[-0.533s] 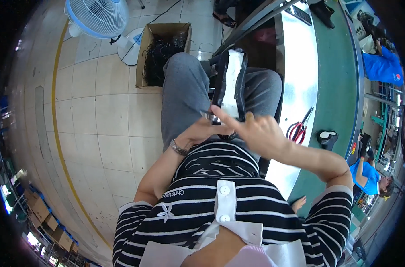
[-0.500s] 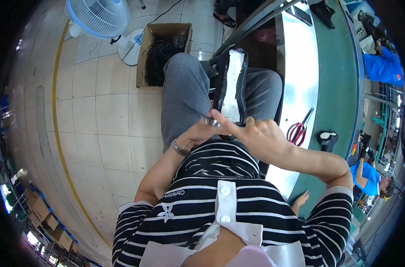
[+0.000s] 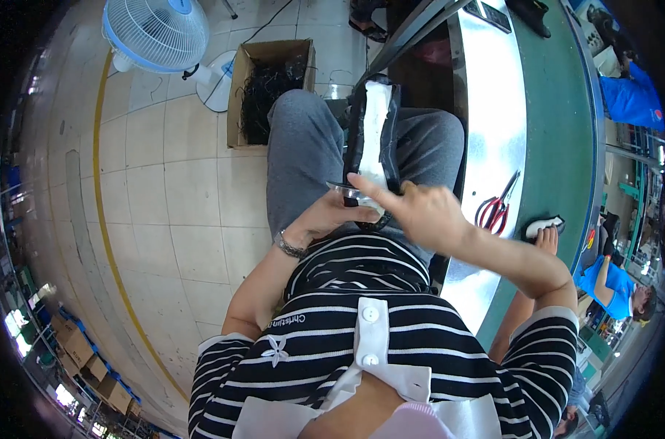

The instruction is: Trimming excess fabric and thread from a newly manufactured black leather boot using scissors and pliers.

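Beside the steel worktop (image 3: 493,95), a black shoe (image 3: 375,139) is lying on the lap; left hand (image 3: 332,216) is pinching its heel end, right hand (image 3: 416,212) is pointing one finger across it.

Left hand (image 3: 331,217) cupped at lap; right hand (image 3: 420,212), forefinger extended

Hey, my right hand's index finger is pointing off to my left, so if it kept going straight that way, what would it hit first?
Most likely the small clear container in your left hand; the right hand fingertip looks nearly on its rim, beside the black shoe. Depth is unclear.
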A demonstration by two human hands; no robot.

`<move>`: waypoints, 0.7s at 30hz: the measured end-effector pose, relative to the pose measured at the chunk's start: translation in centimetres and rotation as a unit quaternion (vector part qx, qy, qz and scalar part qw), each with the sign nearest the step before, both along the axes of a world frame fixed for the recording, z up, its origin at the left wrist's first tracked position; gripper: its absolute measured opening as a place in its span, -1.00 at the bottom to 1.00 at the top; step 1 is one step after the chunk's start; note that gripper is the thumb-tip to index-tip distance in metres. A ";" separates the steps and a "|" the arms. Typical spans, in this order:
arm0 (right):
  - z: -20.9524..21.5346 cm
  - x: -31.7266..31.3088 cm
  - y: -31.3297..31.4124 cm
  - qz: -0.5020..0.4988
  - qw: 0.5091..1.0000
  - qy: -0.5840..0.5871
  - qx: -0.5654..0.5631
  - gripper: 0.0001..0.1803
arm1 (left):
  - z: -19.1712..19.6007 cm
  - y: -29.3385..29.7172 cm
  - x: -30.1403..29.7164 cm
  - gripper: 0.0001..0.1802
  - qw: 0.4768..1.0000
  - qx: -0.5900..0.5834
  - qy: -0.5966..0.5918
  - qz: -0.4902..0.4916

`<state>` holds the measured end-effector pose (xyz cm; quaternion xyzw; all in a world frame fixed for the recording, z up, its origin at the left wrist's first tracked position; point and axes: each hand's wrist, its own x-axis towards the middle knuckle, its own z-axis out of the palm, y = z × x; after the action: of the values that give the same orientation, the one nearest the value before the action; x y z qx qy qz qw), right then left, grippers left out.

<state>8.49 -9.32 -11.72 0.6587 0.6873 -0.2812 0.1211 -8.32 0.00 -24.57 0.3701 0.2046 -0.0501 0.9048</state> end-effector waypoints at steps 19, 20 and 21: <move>0.5 6.5 7.3 -0.003 0.978 0.010 0.209 -0.33 | 2.2 2.4 1.6 -0.23 0.999 -0.037 -0.005 0.038; -0.1 6.6 7.3 0.002 0.983 -0.021 0.184 -0.32 | 2.3 2.9 2.1 -0.23 0.999 -0.034 -0.005 0.034; -0.2 6.6 7.5 0.014 0.986 -0.052 0.160 -0.31 | 2.5 3.3 2.7 -0.19 0.991 -0.074 0.023 0.107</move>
<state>15.12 -1.81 -11.91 0.6737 0.7252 -0.1316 0.0539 -5.59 3.28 -22.09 0.2769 0.2600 0.0236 0.9247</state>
